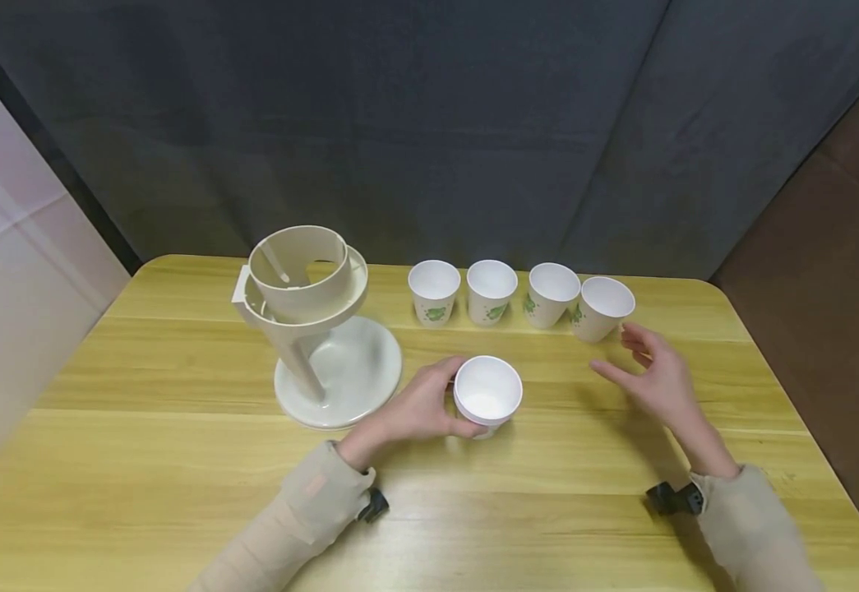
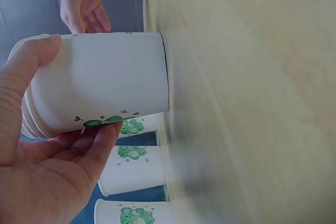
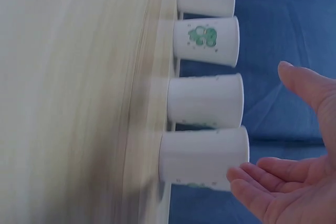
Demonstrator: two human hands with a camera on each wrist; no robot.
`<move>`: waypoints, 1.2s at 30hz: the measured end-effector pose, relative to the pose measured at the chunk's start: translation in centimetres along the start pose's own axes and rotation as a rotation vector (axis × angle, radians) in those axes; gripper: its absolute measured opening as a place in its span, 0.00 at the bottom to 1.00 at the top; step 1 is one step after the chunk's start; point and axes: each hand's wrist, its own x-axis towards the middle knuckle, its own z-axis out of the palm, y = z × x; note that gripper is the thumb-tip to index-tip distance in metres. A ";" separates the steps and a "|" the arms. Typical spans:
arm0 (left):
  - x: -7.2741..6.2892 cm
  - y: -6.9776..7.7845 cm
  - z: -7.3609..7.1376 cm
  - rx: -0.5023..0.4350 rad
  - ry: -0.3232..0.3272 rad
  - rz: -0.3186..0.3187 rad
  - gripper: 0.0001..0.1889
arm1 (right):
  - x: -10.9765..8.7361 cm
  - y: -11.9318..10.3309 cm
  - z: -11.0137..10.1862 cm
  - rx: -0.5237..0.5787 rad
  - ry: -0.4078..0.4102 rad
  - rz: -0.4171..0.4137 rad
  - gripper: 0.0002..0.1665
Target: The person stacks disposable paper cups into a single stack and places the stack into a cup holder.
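Note:
My left hand (image 1: 425, 403) grips a small stack of white paper cups (image 1: 488, 393) around its side, thumb in front and fingers behind. In the left wrist view, nested rims show at the top of the stack (image 2: 100, 82), and its base is close to the table. Several more paper cups with green cartoon prints stand upright in a row at the back. My right hand (image 1: 654, 374) is beside the rightmost cup (image 1: 603, 308), thumb and fingers spread apart. In the right wrist view, its fingertips overlap the rim of the nearest cup (image 3: 205, 156); nothing is in its grasp.
Left of the cups stands a cream plastic holder (image 1: 299, 288) with an upright ring on a slanted stem and a round white base (image 1: 370, 370). The wooden table (image 1: 177, 477) ends at a dark curtain (image 1: 399, 123) behind the row.

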 end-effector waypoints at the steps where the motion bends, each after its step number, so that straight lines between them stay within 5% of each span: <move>1: 0.0 0.0 0.0 0.000 0.000 0.001 0.38 | 0.1 0.1 -0.1 -0.006 0.009 0.004 0.42; 16: 0.1 0.0 0.0 -0.002 0.001 0.008 0.38 | 2.7 1.3 -1.2 -0.065 0.106 0.069 0.44; 36: 0.0 0.2 0.0 -0.002 0.009 0.009 0.38 | 4.3 2.0 -0.9 -0.106 0.109 0.107 0.47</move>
